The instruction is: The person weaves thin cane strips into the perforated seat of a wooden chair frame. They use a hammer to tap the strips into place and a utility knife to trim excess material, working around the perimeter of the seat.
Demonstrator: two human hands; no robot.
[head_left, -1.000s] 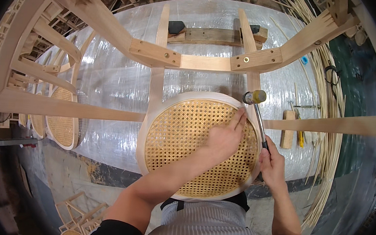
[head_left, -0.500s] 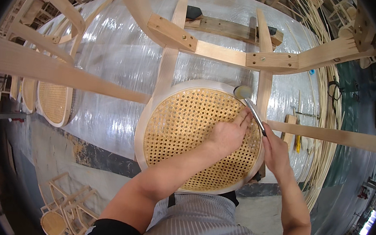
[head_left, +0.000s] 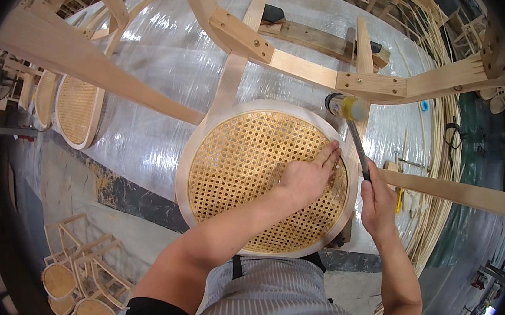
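A round chair seat [head_left: 192,152] with a pale wooden rim and woven cane mesh lies under an upturned wooden chair frame [head_left: 363,83]. My left hand [head_left: 308,175] presses flat on the cane near the seat's right rim, fingers pointing up and right. My right hand [head_left: 377,200] grips the dark handle of a mallet [head_left: 347,108] with a yellow and grey head. The mallet head hovers just past the seat's upper right rim, beside the frame's joint.
The seat rests on a table [head_left: 165,58] wrapped in shiny plastic film. More cane seats [head_left: 75,107] lean at the left. Bundles of cane strands [head_left: 439,175] hang at the right, with small tools [head_left: 394,168] near them. Small chairs [head_left: 71,274] stand on the floor lower left.
The view has shifted, so the seat and frame sit more to the right. The mallet head has lifted up and away from the rim. My left hand stays on the cane.
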